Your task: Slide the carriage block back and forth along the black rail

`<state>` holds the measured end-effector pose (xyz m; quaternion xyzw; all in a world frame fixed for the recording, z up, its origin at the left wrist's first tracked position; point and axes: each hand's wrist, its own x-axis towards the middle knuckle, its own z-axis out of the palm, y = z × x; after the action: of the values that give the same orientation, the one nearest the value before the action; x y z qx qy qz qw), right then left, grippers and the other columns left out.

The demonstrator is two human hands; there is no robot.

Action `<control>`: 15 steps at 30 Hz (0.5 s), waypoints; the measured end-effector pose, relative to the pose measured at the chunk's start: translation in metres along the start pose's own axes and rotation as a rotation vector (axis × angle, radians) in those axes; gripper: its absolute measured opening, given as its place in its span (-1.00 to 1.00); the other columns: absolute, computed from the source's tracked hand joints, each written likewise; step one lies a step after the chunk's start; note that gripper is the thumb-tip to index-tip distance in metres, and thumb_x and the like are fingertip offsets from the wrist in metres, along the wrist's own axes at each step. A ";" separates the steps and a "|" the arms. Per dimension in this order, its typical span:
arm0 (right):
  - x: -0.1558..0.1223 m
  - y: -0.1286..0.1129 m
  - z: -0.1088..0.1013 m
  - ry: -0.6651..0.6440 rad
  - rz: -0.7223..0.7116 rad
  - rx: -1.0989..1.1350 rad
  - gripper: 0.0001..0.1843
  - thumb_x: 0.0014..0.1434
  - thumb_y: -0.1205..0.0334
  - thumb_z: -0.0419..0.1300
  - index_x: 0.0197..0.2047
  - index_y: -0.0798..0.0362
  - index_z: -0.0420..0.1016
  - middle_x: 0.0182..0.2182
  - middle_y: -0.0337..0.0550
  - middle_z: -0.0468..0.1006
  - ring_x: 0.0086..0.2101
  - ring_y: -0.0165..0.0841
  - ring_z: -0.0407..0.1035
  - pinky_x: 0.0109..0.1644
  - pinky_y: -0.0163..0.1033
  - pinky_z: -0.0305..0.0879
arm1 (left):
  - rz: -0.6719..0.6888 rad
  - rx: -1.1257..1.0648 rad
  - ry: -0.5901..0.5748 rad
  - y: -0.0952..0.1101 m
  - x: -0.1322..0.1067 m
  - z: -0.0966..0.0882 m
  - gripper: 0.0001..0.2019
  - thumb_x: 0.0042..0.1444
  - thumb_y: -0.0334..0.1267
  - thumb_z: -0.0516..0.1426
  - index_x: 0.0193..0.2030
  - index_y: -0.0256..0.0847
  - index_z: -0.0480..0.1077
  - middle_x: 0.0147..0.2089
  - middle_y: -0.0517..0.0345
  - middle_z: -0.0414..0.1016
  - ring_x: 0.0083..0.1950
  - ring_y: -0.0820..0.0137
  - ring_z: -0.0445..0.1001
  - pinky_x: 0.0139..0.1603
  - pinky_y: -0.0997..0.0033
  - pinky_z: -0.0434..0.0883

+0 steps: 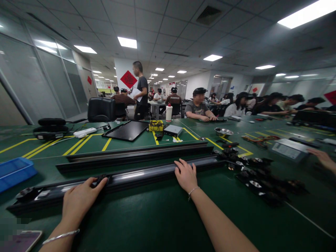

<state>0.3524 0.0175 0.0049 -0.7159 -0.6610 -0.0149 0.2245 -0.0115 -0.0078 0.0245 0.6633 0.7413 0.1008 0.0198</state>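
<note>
A long black channel-shaped rail with a shiny inner face lies across the green table in front of me. My left hand is closed, thumb and fingers around a small black part set in the rail. Another black fitting sits at the rail's left end. My right hand rests on the rail right of its middle, fingers apart and slightly bent over it. Just beyond lie more black rails, roughly parallel. Several small black parts are heaped to the right of the rail's end.
A blue bin and a phone are at my left. Farther back are a black panel, a yellow box, a metal bowl and a white bottle. Another person's hand reaches by a silver box.
</note>
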 end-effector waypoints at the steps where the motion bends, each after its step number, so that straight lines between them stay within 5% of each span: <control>1: 0.000 0.000 0.001 0.005 0.001 -0.003 -0.57 0.18 0.12 -0.15 0.06 -0.17 0.31 0.12 -0.23 0.25 0.02 -0.31 0.17 0.19 0.02 -0.31 | 0.013 0.053 -0.002 0.000 0.000 0.001 -0.54 -0.02 -0.25 -0.06 0.06 0.09 0.31 0.09 0.01 0.35 -0.05 0.01 0.37 -0.09 0.02 0.22; 15: 0.000 0.001 0.001 0.002 0.001 -0.009 -0.57 0.18 0.12 -0.16 0.07 -0.17 0.31 0.13 -0.23 0.24 0.04 -0.31 0.15 0.19 0.02 -0.30 | 0.092 0.324 -0.026 -0.002 0.000 0.001 -0.47 0.02 -0.37 -0.10 0.14 0.18 0.18 0.14 0.03 0.29 -0.05 0.10 0.38 -0.12 0.11 0.27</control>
<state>0.3530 0.0180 0.0035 -0.7172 -0.6604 -0.0184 0.2219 -0.0133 -0.0077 0.0230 0.6922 0.7164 -0.0278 -0.0825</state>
